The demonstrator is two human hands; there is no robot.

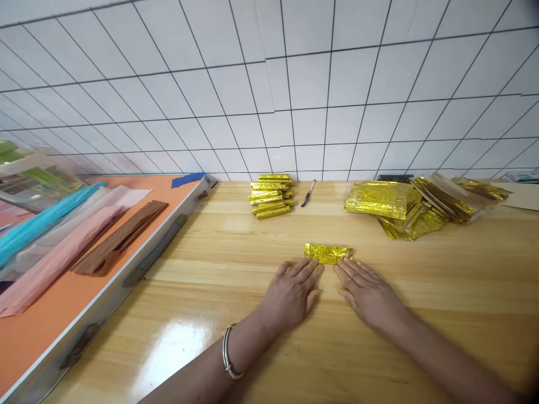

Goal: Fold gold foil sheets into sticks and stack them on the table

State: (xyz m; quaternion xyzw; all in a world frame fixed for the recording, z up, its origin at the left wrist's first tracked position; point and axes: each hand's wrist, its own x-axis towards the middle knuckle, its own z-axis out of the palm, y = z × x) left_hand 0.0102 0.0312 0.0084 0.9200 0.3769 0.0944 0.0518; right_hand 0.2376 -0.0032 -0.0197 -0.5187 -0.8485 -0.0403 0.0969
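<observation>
A folded strip of gold foil paper (328, 253) lies flat on the wooden table, its long side running left to right. The fingertips of my left hand (292, 294) rest on its lower left edge, fingers stretched out flat. At the strip's lower right edge my right hand (370, 294) presses with its fingers also extended. Both palms face down, and neither hand grips anything. Beyond them sits a stack of narrow rolled gold foil strips (272, 196). To the right is a pile of flat gold foil sheets (377, 199).
A pen (309, 193) lies between the stack and the pile. On the left, a raised orange board (138, 247) with a white edge holds brown paper (122, 238), pink paper (71, 252) and blue paper (50, 221). A white tiled wall (307, 84) closes off the back.
</observation>
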